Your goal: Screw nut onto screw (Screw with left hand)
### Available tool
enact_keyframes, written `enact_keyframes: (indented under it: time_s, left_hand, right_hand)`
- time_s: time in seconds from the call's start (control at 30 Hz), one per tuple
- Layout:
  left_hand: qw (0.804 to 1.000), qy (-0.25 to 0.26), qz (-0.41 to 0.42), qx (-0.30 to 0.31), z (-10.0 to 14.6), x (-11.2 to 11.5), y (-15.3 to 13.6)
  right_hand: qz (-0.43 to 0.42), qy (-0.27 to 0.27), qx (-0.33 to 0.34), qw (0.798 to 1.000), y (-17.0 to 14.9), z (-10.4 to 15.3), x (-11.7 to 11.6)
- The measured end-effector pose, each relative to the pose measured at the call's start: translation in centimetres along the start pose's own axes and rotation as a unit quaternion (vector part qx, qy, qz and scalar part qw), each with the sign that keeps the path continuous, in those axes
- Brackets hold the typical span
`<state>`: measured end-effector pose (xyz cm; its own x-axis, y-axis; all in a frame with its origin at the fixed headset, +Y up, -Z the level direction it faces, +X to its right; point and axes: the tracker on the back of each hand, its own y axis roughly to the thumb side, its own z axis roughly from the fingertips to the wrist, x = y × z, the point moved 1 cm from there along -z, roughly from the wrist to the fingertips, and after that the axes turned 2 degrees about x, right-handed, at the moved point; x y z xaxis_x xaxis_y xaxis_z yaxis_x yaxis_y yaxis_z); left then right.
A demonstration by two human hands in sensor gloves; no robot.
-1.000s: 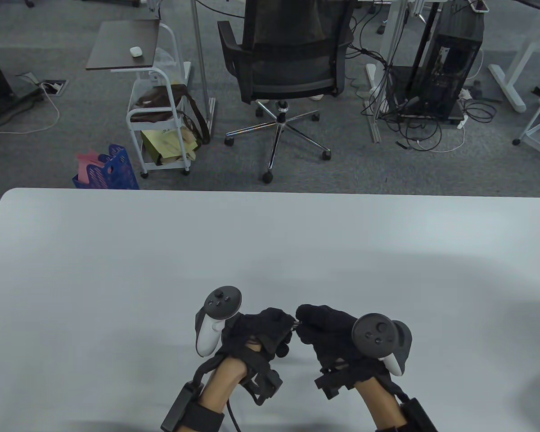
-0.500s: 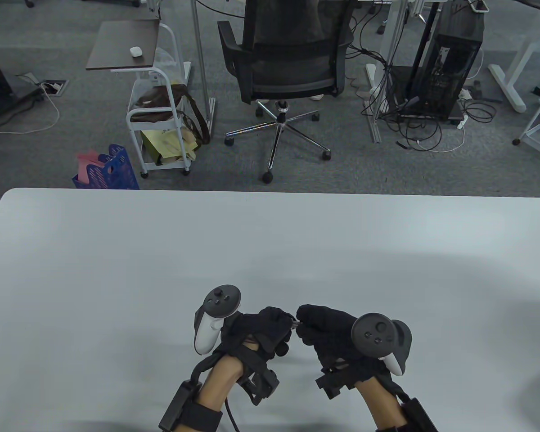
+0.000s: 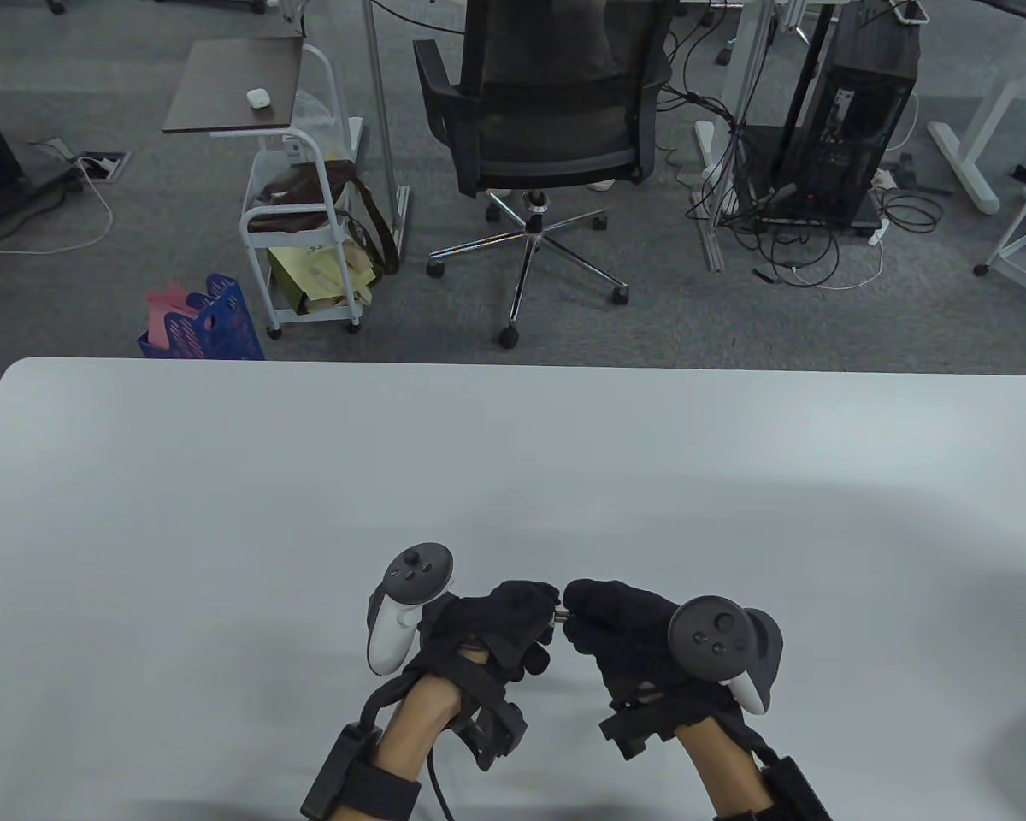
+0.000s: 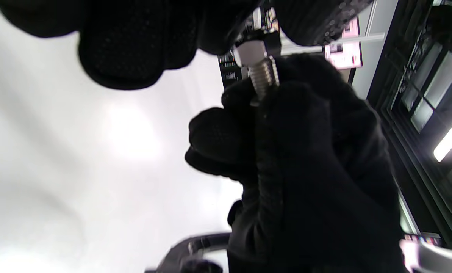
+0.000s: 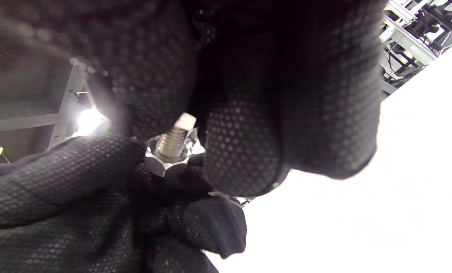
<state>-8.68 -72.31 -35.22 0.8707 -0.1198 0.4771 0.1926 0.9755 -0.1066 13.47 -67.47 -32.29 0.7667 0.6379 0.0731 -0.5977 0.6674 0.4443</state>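
left hand point(image 3: 500, 624): fingers curled, fingertips point(image 5: 78, 170) pinching the nut point(image 5: 165, 161); tracker point(image 3: 406, 603) on the back of the hand
right hand point(image 3: 628, 629): fingers curled round the screw point(image 4: 263, 76), gripping the shank; threaded end sticks out toward the left hand
nut: hex, silver, already on the thread; in the right wrist view the screw's end pokes through past it
screw: runs roughly level between the two hands, only a short bit visible in the table view point(image 3: 560, 611); head hidden inside the right glove
contact: both hands' fingertips touching or nearly touching at the nut, can't tell which
position: hands held together above the white table point(image 3: 308, 479), near its front edge, about mid-width; whether either hand rests on the table can't be told
background: black office chair point(image 3: 547, 111) and a white trolley point(image 3: 299, 214) on the floor beyond the table's far edge
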Motion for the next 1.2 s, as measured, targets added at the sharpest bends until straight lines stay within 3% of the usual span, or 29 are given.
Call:
enact_keyframes:
  time_s: [0.23, 0.37, 0.63, 0.77, 1.03, 1.2]
  left_hand:
    - [0.999, -0.037, -0.003, -0.001, -0.12, 0.20, 0.25]
    - [1.000, -0.004, 0.000, -0.005, 0.01, -0.03, -0.09]
    - [0.999, -0.035, -0.002, -0.002, -0.15, 0.16, 0.18]
    - [1.000, -0.002, -0.003, -0.003, 0.03, -0.09, 0.03]
    - [0.999, -0.037, -0.006, -0.002, -0.05, 0.30, 0.27]
    - [1.000, -0.005, -0.007, -0.004, 0.06, 0.09, 0.09]
  right_hand:
    - [-0.003, 0.005, -0.001, 1.000, 0.02, 0.01, -0.08]
    - [-0.003, 0.000, 0.001, 1.000, 0.12, 0.04, -0.01]
    - [-0.002, 0.004, 0.000, 1.000, 0.06, 0.04, -0.09]
    - [-0.002, 0.002, 0.002, 1.000, 0.10, 0.03, -0.08]
    - [-0.002, 0.002, 0.001, 1.000, 0.06, 0.06, -0.09]
    - [-0.002, -0.001, 0.003, 1.000, 0.09, 0.06, -0.07]
